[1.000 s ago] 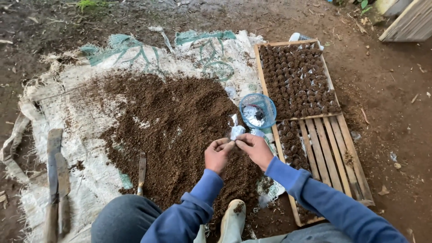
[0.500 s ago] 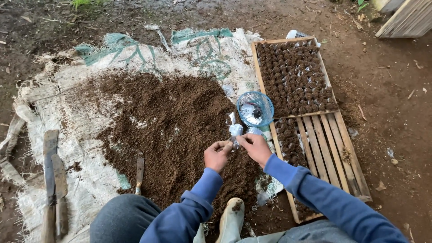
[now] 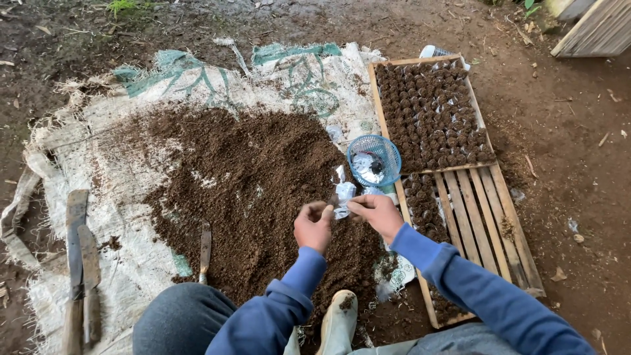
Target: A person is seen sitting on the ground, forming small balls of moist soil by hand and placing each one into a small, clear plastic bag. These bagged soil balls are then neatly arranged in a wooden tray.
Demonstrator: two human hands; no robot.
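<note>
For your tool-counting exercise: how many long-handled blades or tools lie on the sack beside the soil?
3: two long blades lie side by side at the sack's left edge; one small tool lies at the soil heap's near edge. Soil may hide others.

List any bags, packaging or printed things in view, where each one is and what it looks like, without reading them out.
Woven sack: spread flat under the soil heap, off-white with green printed markings along its far edge.
Small clear plastic bag: pinched between the left hand and right hand.
Blue mesh basket: beside the wooden tray, holding crumpled clear plastic.
</note>
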